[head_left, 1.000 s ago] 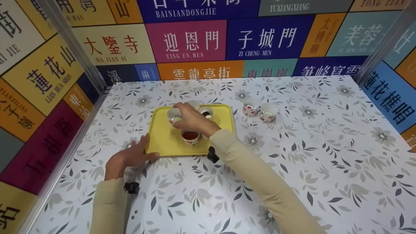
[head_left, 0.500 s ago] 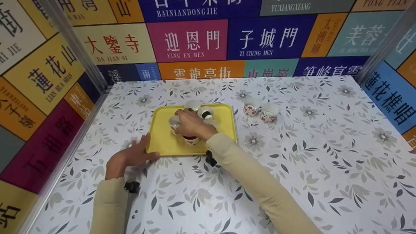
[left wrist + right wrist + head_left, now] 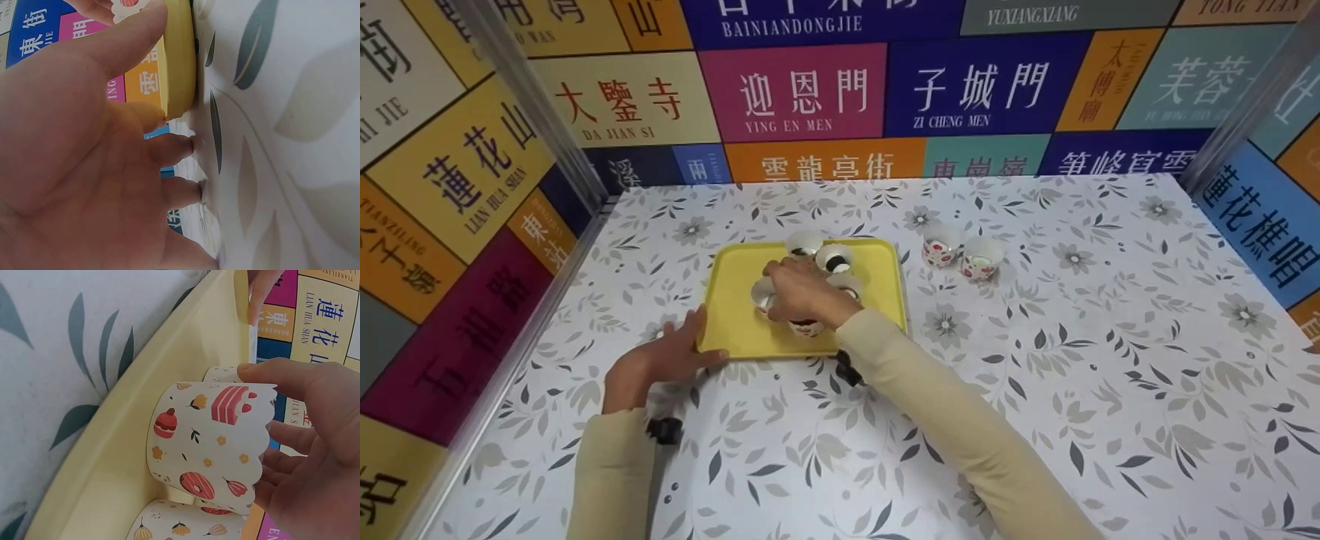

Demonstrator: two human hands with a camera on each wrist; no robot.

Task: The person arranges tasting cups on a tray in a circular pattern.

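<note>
My right hand (image 3: 804, 291) pinches the rim of a white paper baking cup (image 3: 761, 295) on the yellow tray (image 3: 727, 334). In the right wrist view the thumb meets that cup (image 3: 219, 374) behind a nearer scalloped baking cup (image 3: 205, 433) printed with cakes and flowers. This front cup (image 3: 808, 330) sits below my right hand, its inside mostly covered. More cups stand behind and right of the hand: a back cup (image 3: 804, 241), one with something dark inside (image 3: 834, 260) and another (image 3: 847, 285). My left hand (image 3: 671, 356) rests straight-fingered at the tray's near left corner, thumb along its edge.
Two more printed baking cups, a left one (image 3: 940, 250) and a right one (image 3: 981, 260), stand on the table right of the tray. The floral tablecloth (image 3: 1035, 360) reaches back to a wall of coloured sign panels (image 3: 795, 94). Sign panels also line both sides.
My right hand has moved the pinched cup toward the tray's front, beside the front cup. The cups behind have come into fuller view. My left hand stays at the tray corner.
</note>
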